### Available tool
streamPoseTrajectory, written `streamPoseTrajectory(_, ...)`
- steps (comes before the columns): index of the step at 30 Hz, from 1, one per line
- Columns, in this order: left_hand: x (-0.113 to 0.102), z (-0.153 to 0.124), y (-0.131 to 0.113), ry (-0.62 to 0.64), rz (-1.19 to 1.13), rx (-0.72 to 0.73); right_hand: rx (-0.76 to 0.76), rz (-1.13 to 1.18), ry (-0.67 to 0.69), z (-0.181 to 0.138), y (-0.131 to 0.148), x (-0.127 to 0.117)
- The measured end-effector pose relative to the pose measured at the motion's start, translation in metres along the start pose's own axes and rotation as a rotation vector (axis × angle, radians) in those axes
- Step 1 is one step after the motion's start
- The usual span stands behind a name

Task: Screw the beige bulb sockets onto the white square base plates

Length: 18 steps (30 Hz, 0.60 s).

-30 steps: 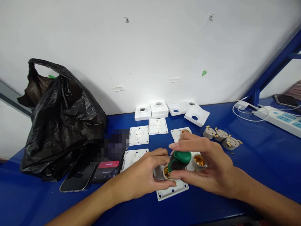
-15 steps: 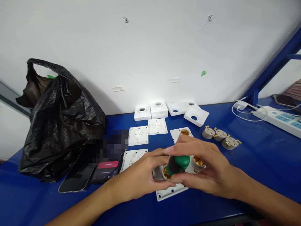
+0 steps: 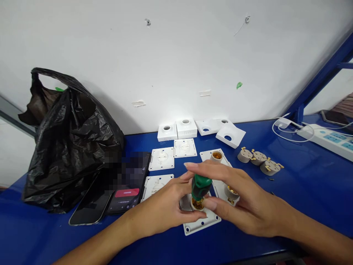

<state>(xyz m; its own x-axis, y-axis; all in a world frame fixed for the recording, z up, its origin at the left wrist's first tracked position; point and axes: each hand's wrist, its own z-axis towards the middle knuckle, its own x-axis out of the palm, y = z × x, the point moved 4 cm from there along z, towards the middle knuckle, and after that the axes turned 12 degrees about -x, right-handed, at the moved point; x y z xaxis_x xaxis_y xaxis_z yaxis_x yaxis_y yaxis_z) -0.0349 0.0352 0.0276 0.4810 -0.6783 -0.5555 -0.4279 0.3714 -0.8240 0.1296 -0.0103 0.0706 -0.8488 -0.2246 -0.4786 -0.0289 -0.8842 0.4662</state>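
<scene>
A screwdriver [image 3: 202, 185] with a green and black handle stands nearly upright, its lower end inside a lamp socket [image 3: 198, 204] with a brass lining. My right hand [image 3: 248, 200] is on the handle, forefinger across its top and thumb at its lower side. Around the socket's left and near sides, thumb and fingers of my left hand [image 3: 162, 204] are closed, steadying it on a white square base plate [image 3: 204, 223]. Behind my right hand another socket [image 3: 231, 192] is partly hidden. A further socket [image 3: 217, 156] sits on a plate beyond. The screwdriver's tip is out of sight.
Several white plates [image 3: 162, 158] and covers [image 3: 230, 134] lie toward the wall. Three loose sockets [image 3: 270, 167] rest at right, near a power strip [image 3: 331, 140]. At left are phones [image 3: 88, 202] and a black plastic bag [image 3: 74, 147].
The screwdriver handle has swung from leaning right to nearly upright. My right fingers have rolled around it and the thumb sits looser. My left hand holds its place.
</scene>
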Motion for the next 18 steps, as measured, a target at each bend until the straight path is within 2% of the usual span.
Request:
streamPoseTrajectory(3,0.0008,-0.0004,0.0005,0.005,0.015,-0.015,0.036,0.007,-0.005,0.0022,0.0016,-0.0008)
streamPoseTrajectory(7,0.002,-0.0019,0.0025,-0.005,0.032,-0.06,-0.024,0.017,-0.074,0.0013,0.0,-0.0013)
streamPoseTrajectory(13,0.0005,-0.0015,0.0009,0.008,0.01,-0.008,-0.04,-0.02,-0.072,-0.0031,-0.0055,0.0014)
streamPoseTrajectory(18,0.0001,-0.0017,0.0002,0.02,0.013,-0.023,-0.04,-0.024,-0.028,-0.0014,-0.0008,0.0)
